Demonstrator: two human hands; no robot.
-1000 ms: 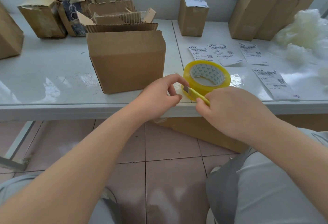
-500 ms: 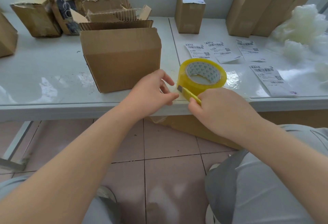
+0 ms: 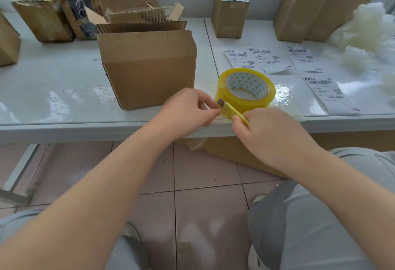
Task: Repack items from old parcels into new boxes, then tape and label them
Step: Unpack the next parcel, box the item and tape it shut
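Tape roll (image 3: 256,104): yellow, lying flat at the near edge of the white table (image 3: 53,81), just right of a closed cardboard box (image 3: 149,70)

Utility knife (image 3: 233,111): yellow body, short blade out, pointing up-left, lying across the near side of the roll

Right hand (image 3: 271,132): fingers curled round the knife handle, back of hand towards the camera

Left hand (image 3: 188,109): fingers curled, thumb and forefinger pinched together just beside the blade tip; whether a tape end is between them cannot be told

Surface: glossy top, two tables butted together. Torn old parcels (image 3: 42,17) at rear left, upright cartons (image 3: 303,6) at rear right, white fibre stuffing (image 3: 367,32) far right. Pink floor tiles (image 3: 203,169) below

Writing: shipping labels (image 3: 329,94) with barcodes and QR codes lie right of the roll; text too small to read
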